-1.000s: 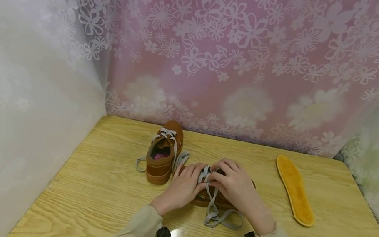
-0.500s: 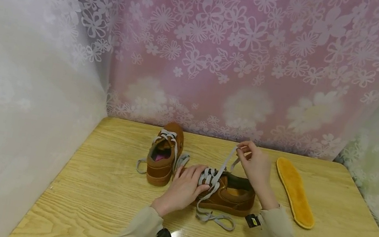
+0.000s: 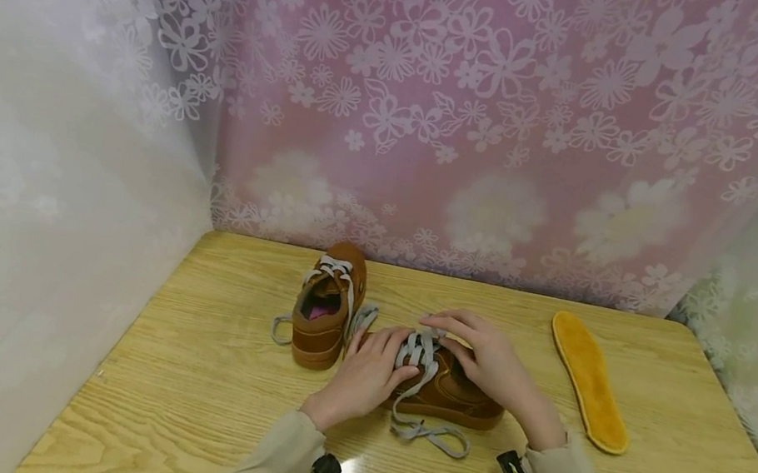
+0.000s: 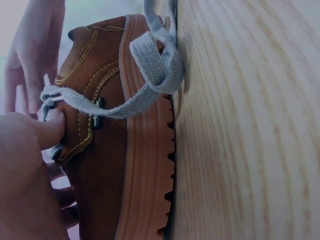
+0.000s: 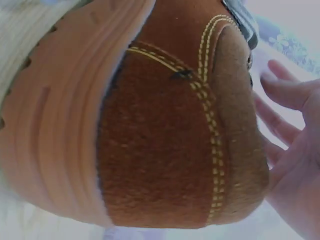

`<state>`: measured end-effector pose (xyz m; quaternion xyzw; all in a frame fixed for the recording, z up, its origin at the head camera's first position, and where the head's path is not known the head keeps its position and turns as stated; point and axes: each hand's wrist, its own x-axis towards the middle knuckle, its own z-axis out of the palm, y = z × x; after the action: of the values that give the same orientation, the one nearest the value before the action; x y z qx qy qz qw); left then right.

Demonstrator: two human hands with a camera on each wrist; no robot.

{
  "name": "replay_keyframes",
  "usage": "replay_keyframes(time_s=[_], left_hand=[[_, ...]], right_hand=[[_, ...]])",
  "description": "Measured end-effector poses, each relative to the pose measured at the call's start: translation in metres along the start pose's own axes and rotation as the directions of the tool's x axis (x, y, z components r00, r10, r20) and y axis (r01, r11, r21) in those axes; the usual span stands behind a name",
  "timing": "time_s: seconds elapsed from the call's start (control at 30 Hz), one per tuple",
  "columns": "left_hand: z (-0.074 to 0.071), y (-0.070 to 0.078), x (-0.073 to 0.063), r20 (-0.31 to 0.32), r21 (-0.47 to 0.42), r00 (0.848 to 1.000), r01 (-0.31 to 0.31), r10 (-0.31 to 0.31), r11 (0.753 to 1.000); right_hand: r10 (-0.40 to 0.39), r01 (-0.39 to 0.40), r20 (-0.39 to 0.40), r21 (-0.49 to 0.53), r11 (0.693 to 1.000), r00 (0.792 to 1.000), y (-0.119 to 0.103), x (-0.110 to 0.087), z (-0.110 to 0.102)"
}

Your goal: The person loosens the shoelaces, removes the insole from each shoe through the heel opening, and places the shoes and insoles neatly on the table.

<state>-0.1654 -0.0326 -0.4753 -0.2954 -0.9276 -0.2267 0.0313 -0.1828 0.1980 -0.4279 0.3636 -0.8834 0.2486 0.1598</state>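
A brown lace-up shoe (image 3: pixel 464 400) lies lengthwise on the table, its toe to the left. My left hand (image 3: pixel 366 374) grips its front part, thumb on the near side and fingers over the top. Grey laces (image 3: pixel 418 351) cross the tongue; one loose lace end (image 3: pixel 438 437) trails onto the table on the near side. Over the shoe's opening, my right hand (image 3: pixel 480 356) reaches to the far side of the lacing. In the right wrist view its thumb (image 5: pixel 285 92) and fingers look relaxed beside the heel, with nothing seen between them.
A second brown shoe (image 3: pixel 319 336) with tied-in light laces stands at the back left, toe away. On the right lies an orange fuzzy insole (image 3: pixel 590 379). Flowered curtains (image 3: pixel 476 118) border the wooden table (image 3: pixel 204 409) behind and at the sides.
My right hand pulled a lace up and to the far right, then came back down to the lacing without that raised strand. The left hand keeps its grip on the shoe.
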Motion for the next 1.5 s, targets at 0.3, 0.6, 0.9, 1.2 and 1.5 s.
replay_keyframes(time_s=[0.3, 0.6, 0.9, 1.2, 1.5], left_hand=[[0.001, -0.001, 0.000, -0.022, -0.015, 1.000, -0.019, 0.018, 1.000], [0.001, -0.001, -0.001, -0.026, -0.027, 0.999, -0.018, 0.018, 0.999], [0.002, -0.001, 0.000, -0.036, -0.023, 0.999, -0.022, 0.021, 1.000], [0.002, -0.001, -0.001, -0.029, -0.010, 0.999, -0.013, 0.012, 1.000], [0.006, -0.004, 0.001, -0.011, 0.001, 1.000, -0.003, 0.003, 1.000]], right_hand=[[-0.144, 0.142, -0.001, -0.166, 0.976, 0.990, -0.004, 0.004, 0.003], [0.057, -0.102, -0.239, -0.184, 0.978, 0.969, 0.009, 0.014, 0.002], [0.331, -0.372, -0.307, -0.085, 0.924, 0.892, 0.017, 0.022, -0.003], [0.372, -0.370, 0.028, -0.043, 0.928, 0.928, 0.023, 0.010, 0.003], [0.372, -0.372, 0.003, 0.012, 0.928, 0.928, 0.018, -0.006, -0.008]])
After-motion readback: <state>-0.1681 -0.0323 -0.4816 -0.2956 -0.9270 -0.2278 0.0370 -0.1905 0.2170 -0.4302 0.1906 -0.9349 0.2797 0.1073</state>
